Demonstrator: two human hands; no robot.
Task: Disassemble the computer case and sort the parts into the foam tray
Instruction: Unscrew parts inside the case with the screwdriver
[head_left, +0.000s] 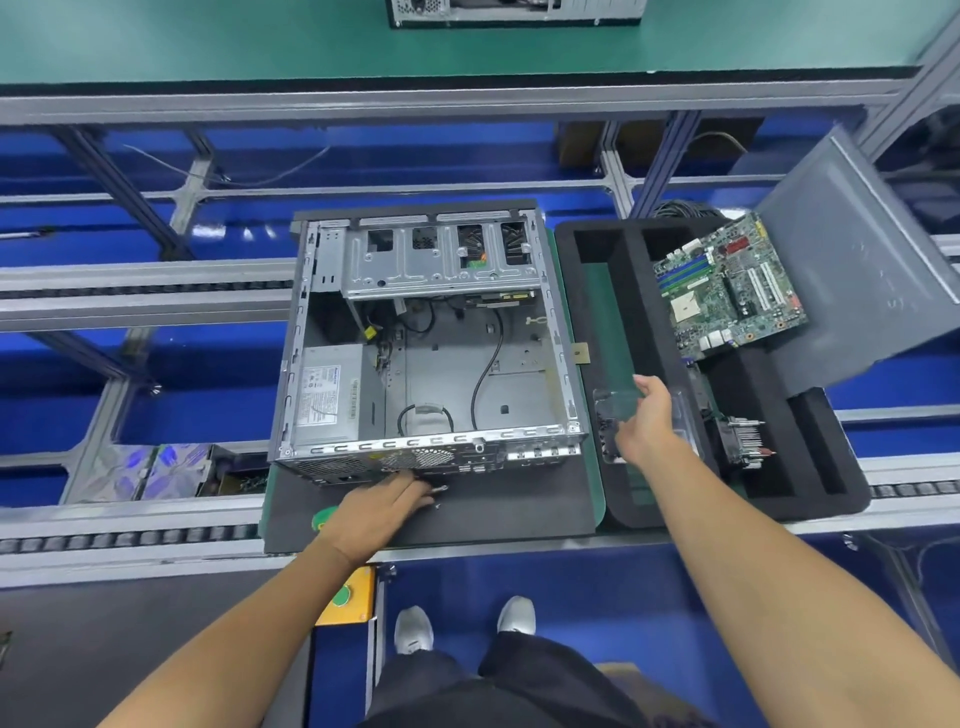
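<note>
The open computer case (426, 332) lies on a black mat (519, 509), with the power supply (327, 395) and loose cables still inside. To its right sits the black foam tray (634, 291), which holds the green motherboard (727, 291) and a heatsink with fan (743, 441). My left hand (384, 506) rests on the mat by the case's rear edge, its fingertips pinching a small screw (441, 488). My right hand (644, 426) reaches into the tray and grips a clear plastic box (613, 402).
A grey side panel (852, 270) leans at the tray's far right. The mat and tray sit on a roller conveyor (130, 540). Another case (514, 10) stands on the green bench behind. A yellow button box (348, 597) is mounted below the conveyor edge.
</note>
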